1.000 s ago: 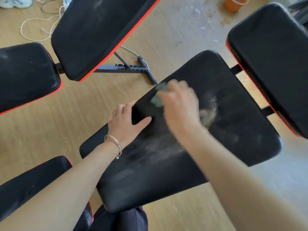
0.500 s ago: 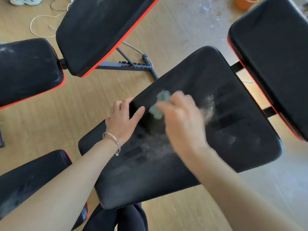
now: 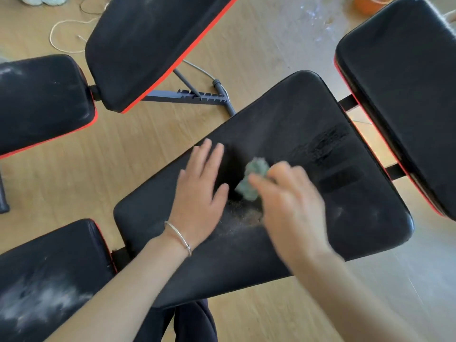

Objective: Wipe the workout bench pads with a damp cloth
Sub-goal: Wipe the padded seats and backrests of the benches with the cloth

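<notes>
1. The pad (image 3: 308, 114) being wiped lies slantwise. Its long axis runs from the near-left corner to the far-right corner. Darker wiped streaks (image 3: 328, 144) show toward the far-right end.
2. Four other pads (image 3: 407, 95) ring it, each cut off by the frame. The near-left one carries white smears, so I judge it not yet wiped.
3. The right grip (image 3: 293, 208) hangs over the pad's middle, clenched round the cloth. It is blurred, so single fingers are hard to make out.
4. The left grip (image 3: 199, 193) lies flat with straight fingers, holding nothing. It presses the pad by its left long edge, just beside the cloth.
5. The cloth (image 3: 254, 178), a green wad, sticks out on the far side of the right grip. It seems to touch the pad, though blur leaves that unsure.
6. The dust (image 3: 241, 215) is a brownish patch on the near side of the cloth, between the two grips. The coming stroke, I judge, must draw back toward the near edge. The right grip is nearer and may hide some of the patch.
</notes>
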